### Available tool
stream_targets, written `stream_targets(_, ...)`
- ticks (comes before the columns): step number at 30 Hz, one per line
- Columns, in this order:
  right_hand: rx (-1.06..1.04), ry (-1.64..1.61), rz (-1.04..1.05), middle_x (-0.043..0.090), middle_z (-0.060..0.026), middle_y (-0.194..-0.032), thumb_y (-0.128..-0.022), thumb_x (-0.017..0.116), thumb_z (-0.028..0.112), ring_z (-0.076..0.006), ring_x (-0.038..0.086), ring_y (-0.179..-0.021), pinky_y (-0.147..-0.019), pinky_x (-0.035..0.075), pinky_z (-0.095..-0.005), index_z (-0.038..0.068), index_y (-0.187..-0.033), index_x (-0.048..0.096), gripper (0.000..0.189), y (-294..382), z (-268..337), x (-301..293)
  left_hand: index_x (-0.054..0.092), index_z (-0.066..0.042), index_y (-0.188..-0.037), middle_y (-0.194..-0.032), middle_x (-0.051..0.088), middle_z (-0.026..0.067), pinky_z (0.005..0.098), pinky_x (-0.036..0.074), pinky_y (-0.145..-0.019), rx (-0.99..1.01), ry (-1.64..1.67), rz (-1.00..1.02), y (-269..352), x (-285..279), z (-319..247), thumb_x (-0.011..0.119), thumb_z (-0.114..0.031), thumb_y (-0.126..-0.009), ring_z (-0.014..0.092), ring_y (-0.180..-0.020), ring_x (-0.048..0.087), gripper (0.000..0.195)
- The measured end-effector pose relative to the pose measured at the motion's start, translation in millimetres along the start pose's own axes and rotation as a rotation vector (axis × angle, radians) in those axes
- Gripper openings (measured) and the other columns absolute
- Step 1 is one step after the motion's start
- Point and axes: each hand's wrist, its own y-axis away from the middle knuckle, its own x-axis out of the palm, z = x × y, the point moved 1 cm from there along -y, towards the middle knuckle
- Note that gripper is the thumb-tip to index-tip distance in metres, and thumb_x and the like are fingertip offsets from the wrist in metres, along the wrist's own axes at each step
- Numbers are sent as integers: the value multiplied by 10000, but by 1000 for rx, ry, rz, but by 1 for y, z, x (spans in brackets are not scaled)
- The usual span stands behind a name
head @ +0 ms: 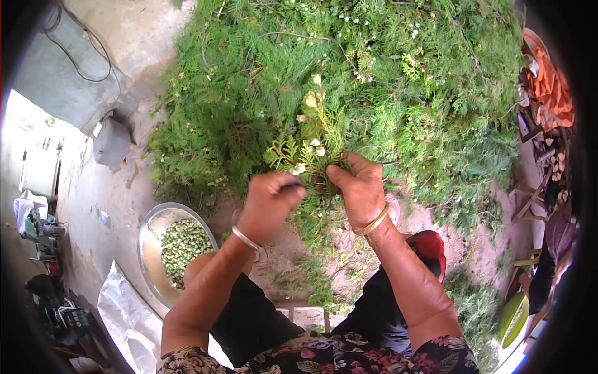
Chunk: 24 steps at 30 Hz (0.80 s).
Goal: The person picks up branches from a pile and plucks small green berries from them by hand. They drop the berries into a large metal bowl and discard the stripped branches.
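Observation:
My right hand [360, 187] pinches a sprig of arborvitae [322, 135] between thumb and fingers. Pale green cones [316, 148] stand out on the sprig, several of them near its tip. Beside the sprig's lower left, my left hand [273, 203] is curled and blurred by motion. Something dark shows at its thumb and forefinger; whether it grips a cone is hidden. To the left of my knee, a shiny metal basin [149, 262] holds a heap of small green cones [184, 250]. Beyond both hands spreads a large pile of cut arborvitae branches [373, 93].
A white plastic sack [124, 313] lies below the basin. Farther left are a grey stool-like object [112, 142] and machinery [44, 231]. Orange cloth [551, 91] and split wood [556, 163] line the right side. Loose greenery [317, 276] litters the ground between my legs.

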Motion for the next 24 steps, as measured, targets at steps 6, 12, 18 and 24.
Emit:
stream_targets(6, 82, 23, 26, 611, -22, -751, -888, 520, 24, -62, 573, -586, -474, 449, -202, -29, -950, 612, 123, 3, 12, 0, 626, 48, -969, -866, 656, 78, 256, 541, -656, -45, 659, -180, -25, -28, -13, 611, -165, -898, 138, -715, 632, 225)
stream_targets(12, -97, 258, 21, 599, -34, -705, -864, 557, 25, -68, 539, -566, -485, 452, -230, -45, -925, 596, 100, 3, 5, 7, 602, 60, -985, -832, 627, 43, 233, 481, -658, 23, 386, -147, -19, -23, -14, 663, -187, -864, 90, -716, 572, 282)
stream_targets(18, -203, 493, -17, 590, -72, -670, -841, 561, 2, -83, 556, -573, -500, 456, -255, -55, -910, 582, 91, 1, -3, 10, 515, 86, -1051, -926, 644, 105, 247, 513, -697, 3, 655, -158, -11, -3, -22, 734, 47, -717, 108, -802, 602, 401)
stream_targets(24, -105, 442, 2, 582, -77, -671, -831, 554, -17, -98, 547, -583, -525, 453, -268, -53, -896, 578, 78, 4, 2, 19, 543, 35, -1058, -958, 635, 69, 240, 518, -716, 157, 311, -284, -10, 12, -13, 736, 68, -701, 112, -862, 607, 407)
